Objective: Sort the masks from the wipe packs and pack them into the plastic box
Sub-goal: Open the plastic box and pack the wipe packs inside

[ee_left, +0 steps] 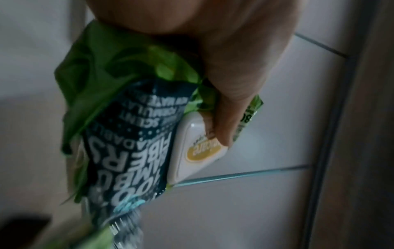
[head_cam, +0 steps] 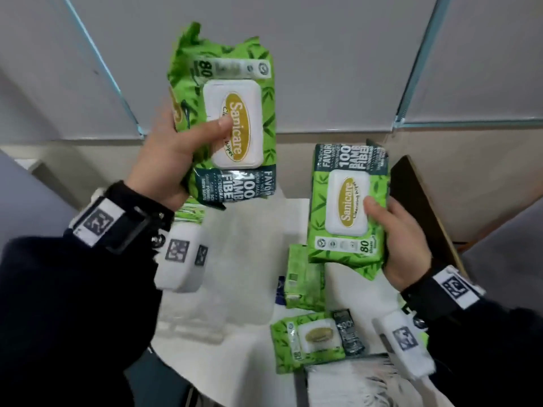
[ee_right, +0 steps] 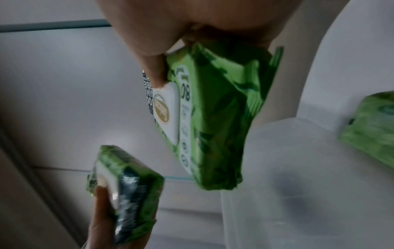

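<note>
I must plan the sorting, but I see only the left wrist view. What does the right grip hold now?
Observer: The right grip holds a second wipe pack, with the thumb on its white lid.
Operator: Are more packs waiting?
Observer: Yes, two are on the table: a flat pack and a pack on its edge.
Operator: Where is the plastic box?
Observer: The clear plastic box sits below the raised packs.
</note>
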{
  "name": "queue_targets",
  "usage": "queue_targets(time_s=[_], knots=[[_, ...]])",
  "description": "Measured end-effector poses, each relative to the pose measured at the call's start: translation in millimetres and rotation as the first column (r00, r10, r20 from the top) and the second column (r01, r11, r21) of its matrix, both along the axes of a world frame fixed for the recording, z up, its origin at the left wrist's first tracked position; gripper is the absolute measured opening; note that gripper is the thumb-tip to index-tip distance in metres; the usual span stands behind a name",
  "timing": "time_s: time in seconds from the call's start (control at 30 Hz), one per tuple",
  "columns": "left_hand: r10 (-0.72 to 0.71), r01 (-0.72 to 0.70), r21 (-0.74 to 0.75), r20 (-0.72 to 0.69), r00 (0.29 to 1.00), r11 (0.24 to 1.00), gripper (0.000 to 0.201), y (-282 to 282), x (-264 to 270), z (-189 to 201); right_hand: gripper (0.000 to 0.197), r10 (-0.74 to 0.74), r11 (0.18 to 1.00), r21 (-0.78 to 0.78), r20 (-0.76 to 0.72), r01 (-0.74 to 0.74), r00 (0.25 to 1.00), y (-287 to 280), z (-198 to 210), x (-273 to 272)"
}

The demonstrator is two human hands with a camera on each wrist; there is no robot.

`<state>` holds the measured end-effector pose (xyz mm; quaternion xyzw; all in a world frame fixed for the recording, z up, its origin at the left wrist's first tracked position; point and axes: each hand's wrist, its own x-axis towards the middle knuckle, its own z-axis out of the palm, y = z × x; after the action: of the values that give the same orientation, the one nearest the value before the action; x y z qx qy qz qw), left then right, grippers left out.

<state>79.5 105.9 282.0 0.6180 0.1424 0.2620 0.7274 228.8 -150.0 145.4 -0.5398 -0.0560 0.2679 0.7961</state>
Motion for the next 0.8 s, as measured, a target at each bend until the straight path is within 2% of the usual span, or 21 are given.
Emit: queue_targets(time_s=[0.07, 0.17, 0.23, 0.3, 0.37, 0.43, 0.53, 0.6, 0.7, 0.8], knots=[[0.043, -0.032, 0.213, -0.048, 0.998, 0.977, 0.062, 40, -24, 6, 0.041, -0.003, 1.000, -0.015, 0.076, 0.004, 0.997, 15, 18, -19], [0.070, 0.023, 0.450, -0.189, 0.980, 0.893, 0.061, 108, -56, 0, 0.048, 0.030, 0.999, -0.015, 0.108, -0.029, 0.994, 43, 41, -48], [0.150, 0.083, 0.642, -0.301, 0.942, 0.762, 0.060, 154, -71, -17, 0.050, 0.063, 0.998, -0.022, 0.095, -0.061, 0.994, 69, 53, -70], [0.200, 0.255, 0.776, -0.438, 0.877, 0.577, 0.067, 193, -79, -40, 0.049, 0.067, 0.997, -0.030, 0.091, -0.065, 0.994, 98, 61, -90], [0.210, 0.493, 0.762, -0.610, 0.764, 0.419, 0.084, 223, -76, -70, 0.047, 0.050, 0.998, -0.033, 0.098, -0.047, 0.994, 129, 65, -108], [0.215, 0.690, 0.671, -0.741, 0.636, 0.270, 0.086, 237, -68, -105, 0.044, 0.033, 0.999, -0.040, 0.101, -0.029, 0.994, 155, 66, -125], [0.212, 0.869, 0.494, -0.853, 0.478, 0.026, 0.091, 239, -58, -154, 0.038, 0.029, 0.997, -0.078, 0.099, -0.021, 0.995, 182, 63, -145], [0.242, 0.918, 0.384, -0.886, 0.396, -0.098, 0.090, 236, -56, -179, 0.034, 0.029, 0.995, -0.099, 0.083, -0.021, 0.996, 190, 59, -153], [0.291, 0.930, 0.292, -0.890, 0.350, -0.224, 0.098, 229, -61, -211, 0.033, 0.010, 0.992, -0.126, 0.075, -0.001, 0.997, 195, 53, -161], [0.305, 0.902, 0.306, -0.866, 0.397, -0.305, 0.125, 225, -68, -245, 0.035, 0.006, 0.990, -0.143, 0.085, 0.006, 0.996, 196, 48, -167]])
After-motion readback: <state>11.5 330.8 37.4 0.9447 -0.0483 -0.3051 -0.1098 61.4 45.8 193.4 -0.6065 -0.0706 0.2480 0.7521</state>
